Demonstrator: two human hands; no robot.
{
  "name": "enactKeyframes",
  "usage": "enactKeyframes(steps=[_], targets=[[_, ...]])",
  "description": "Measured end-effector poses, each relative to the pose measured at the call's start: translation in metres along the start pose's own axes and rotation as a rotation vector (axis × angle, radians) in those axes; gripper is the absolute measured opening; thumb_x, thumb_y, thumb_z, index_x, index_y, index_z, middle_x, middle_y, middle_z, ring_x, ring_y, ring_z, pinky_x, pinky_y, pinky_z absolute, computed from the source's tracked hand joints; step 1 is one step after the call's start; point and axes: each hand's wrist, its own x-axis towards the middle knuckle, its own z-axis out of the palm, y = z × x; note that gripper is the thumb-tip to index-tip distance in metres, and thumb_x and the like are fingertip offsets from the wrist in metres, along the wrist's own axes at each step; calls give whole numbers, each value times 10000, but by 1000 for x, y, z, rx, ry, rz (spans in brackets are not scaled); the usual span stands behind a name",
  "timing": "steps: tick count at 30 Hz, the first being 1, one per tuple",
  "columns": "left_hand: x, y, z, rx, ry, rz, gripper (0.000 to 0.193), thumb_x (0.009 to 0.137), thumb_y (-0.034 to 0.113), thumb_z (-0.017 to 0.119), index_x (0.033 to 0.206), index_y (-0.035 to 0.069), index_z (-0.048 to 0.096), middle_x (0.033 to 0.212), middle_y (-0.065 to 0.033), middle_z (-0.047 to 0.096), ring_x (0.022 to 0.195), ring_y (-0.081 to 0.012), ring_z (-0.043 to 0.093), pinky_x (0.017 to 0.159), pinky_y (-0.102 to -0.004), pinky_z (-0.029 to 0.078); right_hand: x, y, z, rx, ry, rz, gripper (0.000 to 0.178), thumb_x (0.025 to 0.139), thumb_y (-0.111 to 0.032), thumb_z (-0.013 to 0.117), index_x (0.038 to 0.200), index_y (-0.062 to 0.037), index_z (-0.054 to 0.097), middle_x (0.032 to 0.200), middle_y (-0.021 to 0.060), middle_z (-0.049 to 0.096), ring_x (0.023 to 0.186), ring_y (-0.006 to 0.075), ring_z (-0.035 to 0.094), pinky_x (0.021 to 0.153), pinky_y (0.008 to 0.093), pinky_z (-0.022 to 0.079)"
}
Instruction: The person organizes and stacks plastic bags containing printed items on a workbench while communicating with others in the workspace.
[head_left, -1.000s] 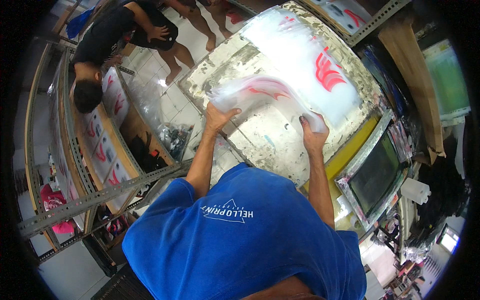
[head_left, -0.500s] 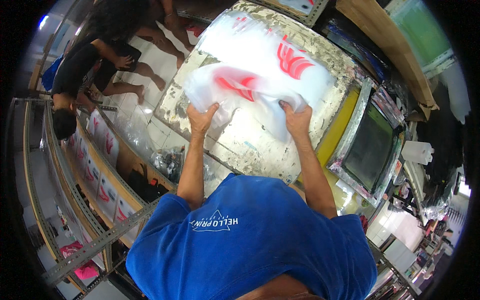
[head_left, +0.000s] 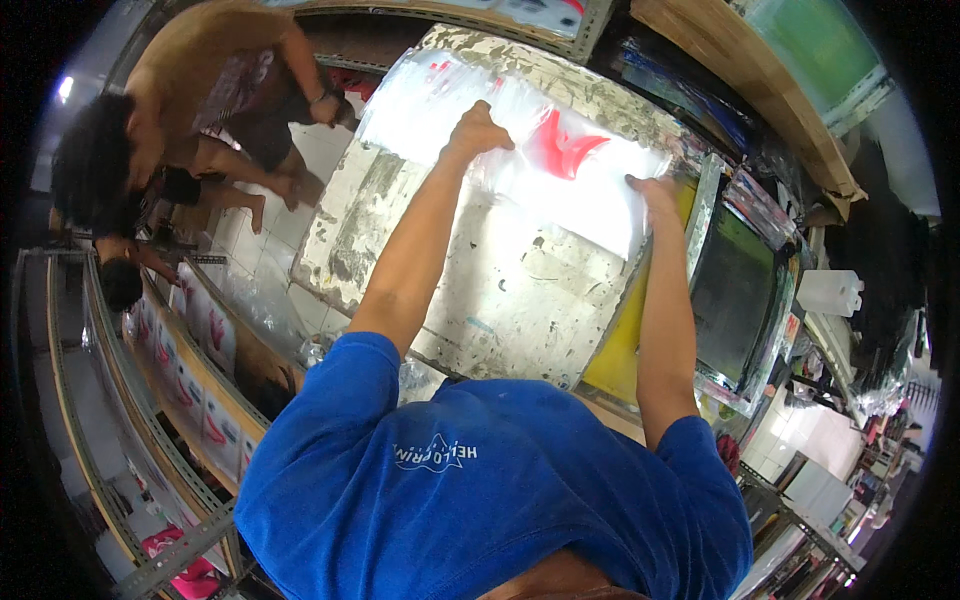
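Clear plastic sheets (head_left: 400,115) with red prints lie in an overlapping stack across the far part of a worn, paint-stained table (head_left: 500,290). On the right of the stack is a plastic sheet (head_left: 600,210) with a bold red print, spread nearly flat between my hands. My left hand (head_left: 476,132) is closed at its left edge, over the stack; its fingertips are partly hidden. At the right edge, by the table's side, my right hand (head_left: 655,195) pinches the sheet with the thumb on top.
A framed printing screen (head_left: 740,290) leans at the right, beside a yellow panel (head_left: 618,350) and a white plastic jug (head_left: 831,292). Racks with printed sheets (head_left: 190,370) stand at the left. Two other people, one bare-backed (head_left: 200,60), are at the far left.
Both hands have moved away from me, the left one farther, over the stack. The crumpled sheet between them now lies nearly flat. The bare-backed person has come further into view.
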Motion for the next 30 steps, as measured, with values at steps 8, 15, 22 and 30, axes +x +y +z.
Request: enactKeyframes(steps=[8, 15, 22, 30], targets=[[-63, 28, 23, 307, 284, 643, 747, 560, 304, 863, 1204, 132, 526, 1252, -69, 510, 1194, -286, 451, 939, -449, 371, 6, 18, 2, -108, -33, 72, 492, 666, -62, 799, 1042, 135, 550, 960, 225, 640, 767, 302, 655, 664, 377, 533], [-78, -1, 53, 379, -26, 566, 714, 453, 295, 899, 1089, 168, 601, 1268, -26, 511, 1237, -259, 430, 992, -424, 376, -25, -12, 9, -582, 366, -345, 670, 682, -192, 814, 1201, 64, 476, 1160, 227, 558, 1047, 361, 556, 877, 444, 455], [-77, 3, 57, 362, -64, 528, 736, 452, 249, 903, 1110, 153, 587, 1292, -40, 498, 1273, -267, 395, 1001, -445, 372, -73, -9, 37, -1096, 185, -577, 780, 669, -385, 792, 1307, -78, 463, 1297, 148, 471, 1206, 344, 430, 958, 476, 384], [-131, 21, 57, 116, 368, 465, 815, 560, 187, 862, 1261, 38, 473, 1334, -176, 427, 1251, -351, 380, 1012, -450, 317, -72, -4, 47, -1157, 47, -500, 806, 650, -421, 787, 1318, -98, 475, 1337, 137, 435, 1236, 332, 395, 948, 507, 387]])
